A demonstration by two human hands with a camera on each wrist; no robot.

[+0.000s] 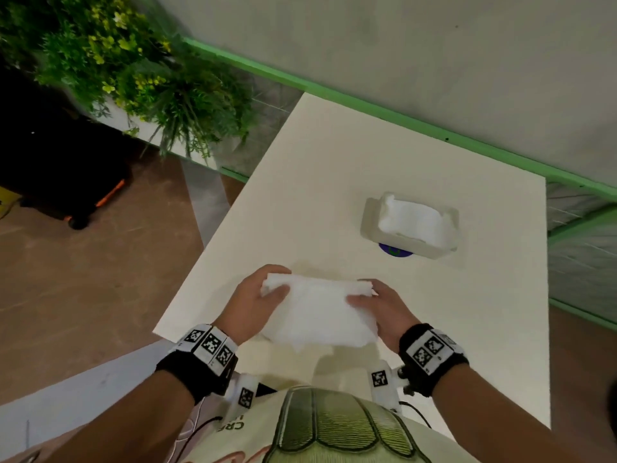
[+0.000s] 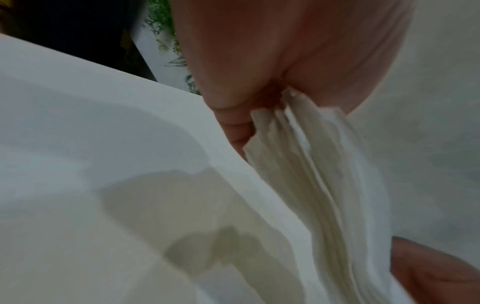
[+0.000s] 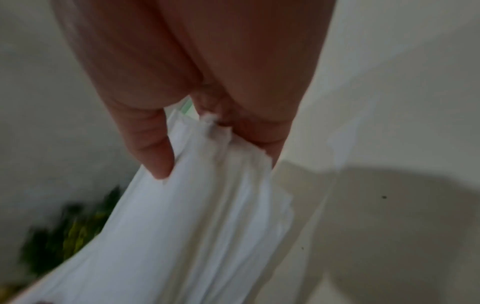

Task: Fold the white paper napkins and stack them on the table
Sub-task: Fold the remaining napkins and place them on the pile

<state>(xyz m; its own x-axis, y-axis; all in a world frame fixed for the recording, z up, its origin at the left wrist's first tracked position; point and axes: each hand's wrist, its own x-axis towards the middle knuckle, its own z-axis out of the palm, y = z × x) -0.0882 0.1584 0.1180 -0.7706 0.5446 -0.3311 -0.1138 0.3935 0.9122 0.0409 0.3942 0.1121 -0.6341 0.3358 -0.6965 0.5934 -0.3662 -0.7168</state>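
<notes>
Leafy green plant [image 1: 133, 71] beyond the table's far-left corner, black case with orange trim [image 1: 66, 168] on brown floor [image 1: 83, 279]

Right hand [image 3: 197, 86] pinching layered white napkins [image 3: 187, 226]; table [image 3: 389, 226] beneath.

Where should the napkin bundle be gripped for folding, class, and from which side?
By its two short ends, one from each side, as the left hand and right hand do now. The napkin bundle is wide, layered and limp, so pinching both ends, thumbs on top, should keep its layers together.
</notes>
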